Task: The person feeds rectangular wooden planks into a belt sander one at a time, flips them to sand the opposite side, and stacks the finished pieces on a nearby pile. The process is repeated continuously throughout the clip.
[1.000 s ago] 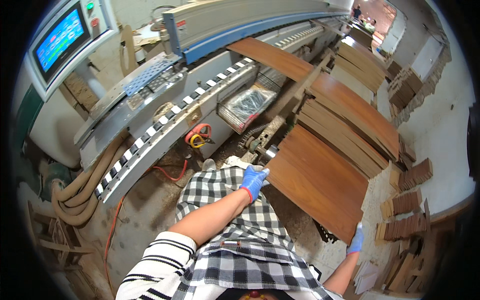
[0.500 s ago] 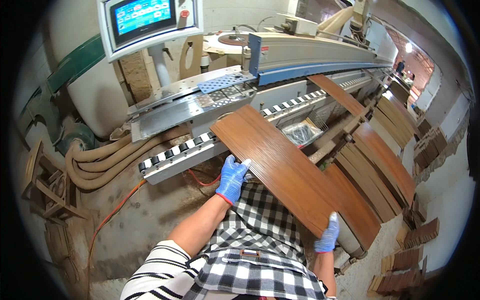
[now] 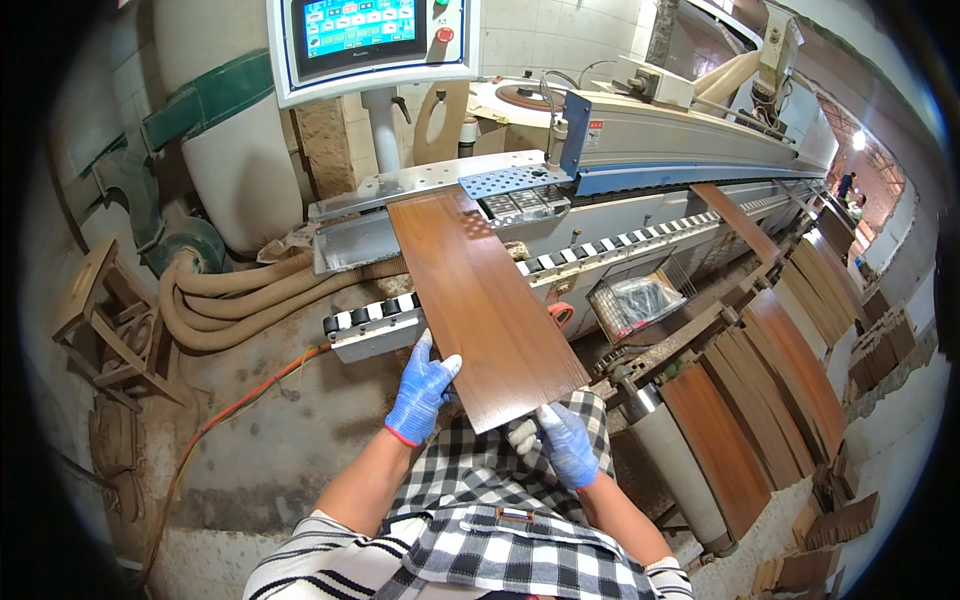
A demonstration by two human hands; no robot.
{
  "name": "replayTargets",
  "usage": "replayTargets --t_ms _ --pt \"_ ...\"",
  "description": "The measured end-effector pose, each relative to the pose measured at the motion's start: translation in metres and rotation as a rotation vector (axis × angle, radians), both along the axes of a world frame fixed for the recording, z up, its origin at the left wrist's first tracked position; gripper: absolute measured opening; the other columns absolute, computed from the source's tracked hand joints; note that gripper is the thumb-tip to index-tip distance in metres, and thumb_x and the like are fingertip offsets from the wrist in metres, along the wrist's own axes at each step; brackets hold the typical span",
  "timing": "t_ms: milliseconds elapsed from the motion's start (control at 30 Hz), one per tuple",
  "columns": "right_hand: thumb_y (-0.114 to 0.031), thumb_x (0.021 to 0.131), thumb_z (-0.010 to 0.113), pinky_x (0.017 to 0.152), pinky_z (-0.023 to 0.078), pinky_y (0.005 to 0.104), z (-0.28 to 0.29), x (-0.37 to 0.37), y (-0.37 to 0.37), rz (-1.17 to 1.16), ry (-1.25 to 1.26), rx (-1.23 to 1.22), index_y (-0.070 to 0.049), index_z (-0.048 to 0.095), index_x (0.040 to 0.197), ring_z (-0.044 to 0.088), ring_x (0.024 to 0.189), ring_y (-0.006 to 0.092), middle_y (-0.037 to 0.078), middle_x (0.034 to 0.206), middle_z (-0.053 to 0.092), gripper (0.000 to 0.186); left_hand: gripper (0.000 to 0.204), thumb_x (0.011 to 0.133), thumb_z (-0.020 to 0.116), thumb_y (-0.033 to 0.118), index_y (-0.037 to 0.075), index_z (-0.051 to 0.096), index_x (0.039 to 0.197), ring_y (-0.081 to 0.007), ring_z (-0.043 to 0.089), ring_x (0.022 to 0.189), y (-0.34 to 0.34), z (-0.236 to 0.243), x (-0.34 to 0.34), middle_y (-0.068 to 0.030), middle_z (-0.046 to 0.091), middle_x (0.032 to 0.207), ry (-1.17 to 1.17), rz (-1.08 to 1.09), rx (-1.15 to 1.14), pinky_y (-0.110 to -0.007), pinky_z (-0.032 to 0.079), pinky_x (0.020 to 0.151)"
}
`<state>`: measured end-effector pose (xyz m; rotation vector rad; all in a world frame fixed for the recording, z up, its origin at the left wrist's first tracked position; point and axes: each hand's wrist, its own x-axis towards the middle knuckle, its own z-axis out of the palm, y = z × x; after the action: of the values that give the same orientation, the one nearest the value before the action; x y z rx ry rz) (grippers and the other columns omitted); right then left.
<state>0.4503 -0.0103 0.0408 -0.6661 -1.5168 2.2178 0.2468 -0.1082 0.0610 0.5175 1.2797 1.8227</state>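
A long brown wood-grain board (image 3: 480,310) reaches from my lap onto the machine's metal infeed table (image 3: 350,245). Its far end lies by a blue perforated plate (image 3: 508,180), and its middle passes over the roller rail (image 3: 375,312). My left hand (image 3: 422,390), in a blue and white glove, grips the board's left edge near its close end. My right hand (image 3: 560,440), gloved alike, holds the near right corner, with the fingers curled beneath. Both hands are closed on the board.
A control screen (image 3: 362,30) on a post stands behind the infeed table. Stacked boards (image 3: 765,390) lie on rollers at my right. Another board (image 3: 735,222) rests farther along the machine. Corrugated hoses (image 3: 240,310) and an orange cable (image 3: 250,398) run at the left. A wire basket (image 3: 640,300) hangs below the rail.
The board has swung from lying slanted to the right to pointing forward, its far end now over the infeed table. My right hand has moved left and in toward my body.
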Motion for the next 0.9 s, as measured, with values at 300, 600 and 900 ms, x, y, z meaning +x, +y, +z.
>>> replayTargets --t_ms 300,600,900 --pt "-0.038 0.097 0.043 0.060 0.047 0.0223 -0.017 0.035 0.005 -0.073 -0.070 0.165 0.003 0.058 0.105 0.057 0.063 0.0107 0.008 0.074 0.063 0.044 0.075 0.089 0.055 0.011 0.010 0.008 0.147 -0.0082 0.053 0.081 -0.001 0.004 -0.006 -0.0070 0.055 0.110 0.133 0.045 -0.055 -0.022 0.047 0.067" --pt "-0.026 0.092 0.050 0.063 0.049 0.0329 -0.088 0.098 -0.014 -0.256 -0.471 0.849 -0.006 0.065 0.097 0.064 0.067 0.0240 0.011 0.072 0.065 0.025 0.072 0.089 0.051 0.013 0.009 0.008 0.147 -0.0106 0.052 0.097 0.005 0.005 -0.007 -0.0068 0.041 0.134 0.131 -0.004 -0.056 -0.022 0.048 0.069" --pt "-0.025 0.089 0.052 0.066 0.049 0.0368 -0.096 0.096 -0.009 -0.301 -0.495 0.987 -0.008 0.067 0.094 0.064 0.070 0.0275 0.011 0.074 0.066 0.023 0.072 0.090 0.050 0.010 0.011 0.007 0.147 -0.0054 0.051 0.059 0.046 0.000 0.008 -0.0071 0.056 0.111 0.146 -0.021 0.007 -0.020 0.045 0.051"
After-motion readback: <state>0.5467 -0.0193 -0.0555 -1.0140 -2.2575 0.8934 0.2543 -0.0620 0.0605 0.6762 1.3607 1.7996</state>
